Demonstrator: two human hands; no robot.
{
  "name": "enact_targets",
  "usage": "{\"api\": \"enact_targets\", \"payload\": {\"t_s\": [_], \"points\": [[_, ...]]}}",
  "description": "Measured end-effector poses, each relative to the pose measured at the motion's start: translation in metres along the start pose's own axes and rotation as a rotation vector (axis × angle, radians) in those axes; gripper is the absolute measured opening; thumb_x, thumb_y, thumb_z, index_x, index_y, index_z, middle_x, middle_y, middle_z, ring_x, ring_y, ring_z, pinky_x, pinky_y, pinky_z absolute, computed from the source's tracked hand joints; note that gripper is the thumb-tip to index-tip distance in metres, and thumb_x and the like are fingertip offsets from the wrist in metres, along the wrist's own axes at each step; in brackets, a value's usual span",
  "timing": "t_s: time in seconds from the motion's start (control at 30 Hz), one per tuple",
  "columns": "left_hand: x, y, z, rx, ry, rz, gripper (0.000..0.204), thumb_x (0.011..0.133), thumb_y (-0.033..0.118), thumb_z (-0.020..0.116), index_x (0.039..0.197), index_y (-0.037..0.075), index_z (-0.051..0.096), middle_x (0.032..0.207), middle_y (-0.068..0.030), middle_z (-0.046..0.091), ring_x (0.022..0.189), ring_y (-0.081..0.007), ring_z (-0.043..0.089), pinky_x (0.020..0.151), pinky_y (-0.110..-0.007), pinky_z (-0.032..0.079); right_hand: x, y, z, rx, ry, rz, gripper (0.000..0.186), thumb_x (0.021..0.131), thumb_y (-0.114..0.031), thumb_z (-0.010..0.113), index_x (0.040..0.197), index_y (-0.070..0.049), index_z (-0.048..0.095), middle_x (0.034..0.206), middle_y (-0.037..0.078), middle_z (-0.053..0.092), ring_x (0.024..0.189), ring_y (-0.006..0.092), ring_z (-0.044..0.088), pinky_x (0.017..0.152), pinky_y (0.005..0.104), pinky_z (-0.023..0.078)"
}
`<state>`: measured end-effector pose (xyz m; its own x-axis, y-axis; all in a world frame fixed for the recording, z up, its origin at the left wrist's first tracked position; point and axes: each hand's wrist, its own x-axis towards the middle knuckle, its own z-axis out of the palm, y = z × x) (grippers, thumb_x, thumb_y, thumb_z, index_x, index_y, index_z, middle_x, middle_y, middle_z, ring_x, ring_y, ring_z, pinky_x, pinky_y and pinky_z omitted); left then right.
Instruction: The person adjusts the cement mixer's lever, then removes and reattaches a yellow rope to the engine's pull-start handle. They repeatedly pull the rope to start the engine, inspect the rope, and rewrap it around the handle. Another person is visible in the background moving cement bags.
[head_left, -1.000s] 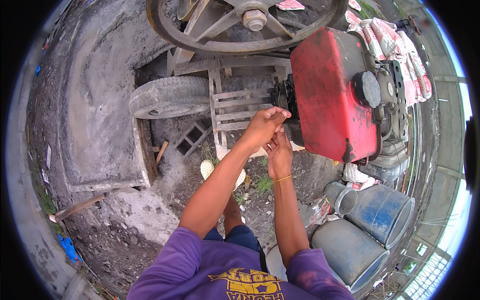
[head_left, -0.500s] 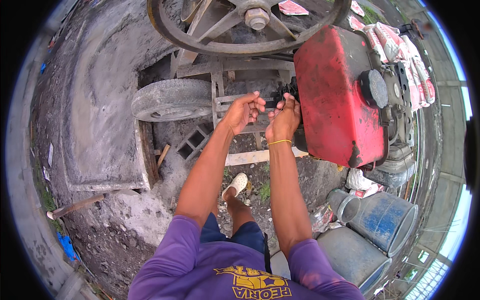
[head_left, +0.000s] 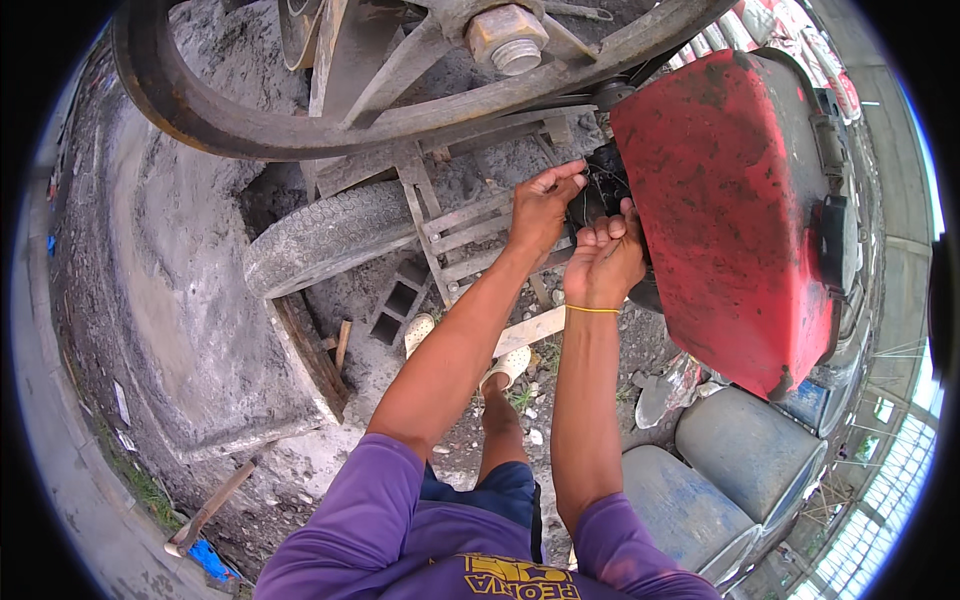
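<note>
Hands meet at the upper centre of the head view, pressed into the dark gap beside a red engine cover (head_left: 740, 210) that fills the upper right. The left hand (head_left: 541, 205) reaches in from the lower left, its fingers stretched forward and partly curled, their tips touching a black part (head_left: 600, 185) tucked against the cover's left edge; whether they actually pinch anything there is hard to tell. The right hand (head_left: 603, 262) sits just below and to the right of it, fingers folded into a loose fist with the knuckles up against the same black part, and what it grips, if anything, is hidden. A thin yellow band (head_left: 592, 310) circles the right wrist.

Above the hands, a big rusty spoked wheel (head_left: 330, 120) arcs across the top of the frame, with a large hex nut (head_left: 507, 38) at its hub. A worn rubber tyre (head_left: 325, 238) lies left of centre, beside a metal frame of flat bars (head_left: 455, 225). Below the forearms, a wooden plank (head_left: 530, 328) rests on gravelly ground, with a concrete block (head_left: 398, 305) near it. Two blue-grey drums (head_left: 745, 450) stand at the lower right. A crust of hardened cement (head_left: 190, 330) spreads over the left side. Purple sleeves (head_left: 350, 510) show at the bottom edge.
</note>
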<state>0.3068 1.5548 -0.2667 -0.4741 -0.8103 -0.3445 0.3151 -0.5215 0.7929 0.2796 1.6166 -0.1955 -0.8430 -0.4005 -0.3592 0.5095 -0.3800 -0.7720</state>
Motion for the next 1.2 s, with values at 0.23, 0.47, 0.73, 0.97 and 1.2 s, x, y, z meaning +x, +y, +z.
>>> {"api": "enact_targets", "payload": {"t_s": [0.23,0.47,0.73,0.97,1.2], "points": [[0.016,0.007,-0.007,0.059,-0.090,0.022,0.021,0.097,0.009,0.068,0.116,0.001,0.074,0.108,-0.0030,0.073,0.099,-0.0081,0.061,0.090,-0.024,0.048,-0.002,-0.008,-0.021,0.216,-0.222,0.100,0.014,0.107,-0.014,0.051,0.111,-0.002,0.057,0.068,-0.004,0.048,0.060,0.0076,0.045,0.054,0.0234,0.042],[0.019,0.018,-0.019,0.119,-0.216,-0.116,0.026,0.098,0.012,0.067,0.122,0.008,0.074,0.113,-0.0034,0.072,0.103,-0.0110,0.062,0.095,-0.026,0.047,0.005,-0.030,-0.036,0.325,-0.449,0.353,0.021,0.106,-0.014,0.053,0.121,0.000,0.060,0.070,-0.004,0.051,0.064,0.0072,0.044,0.058,0.0225,0.043],[0.015,0.016,-0.043,0.117,-0.435,-0.150,0.045,0.094,0.022,0.071,0.138,0.012,0.066,0.099,0.0043,0.067,0.082,-0.0086,0.051,0.078,-0.027,0.045,0.002,-0.049,-0.048,0.213,-0.645,0.473,0.037,0.111,-0.012,0.041,0.142,0.006,0.049,0.083,-0.002,0.054,0.073,0.0087,0.045,0.067,0.0233,0.043],[-0.029,-0.018,-0.036,-0.052,-0.098,-0.209,0.030,0.092,0.018,0.075,0.117,0.003,0.070,0.095,-0.0008,0.069,0.081,-0.0080,0.059,0.075,-0.023,0.047,-0.002,-0.050,-0.052,0.212,-0.557,0.450,0.038,0.112,-0.013,0.039,0.144,0.006,0.046,0.081,-0.003,0.053,0.072,0.0089,0.044,0.066,0.0234,0.044],[-0.061,-0.038,-0.013,-0.046,-0.117,-0.280,0.021,0.095,0.014,0.073,0.108,-0.001,0.071,0.093,-0.0032,0.070,0.086,-0.0084,0.062,0.079,-0.024,0.049,-0.007,-0.049,-0.042,0.188,-0.509,0.436,0.033,0.110,-0.011,0.043,0.138,0.004,0.051,0.078,-0.003,0.049,0.069,0.0070,0.042,0.063,0.0215,0.043]]}}
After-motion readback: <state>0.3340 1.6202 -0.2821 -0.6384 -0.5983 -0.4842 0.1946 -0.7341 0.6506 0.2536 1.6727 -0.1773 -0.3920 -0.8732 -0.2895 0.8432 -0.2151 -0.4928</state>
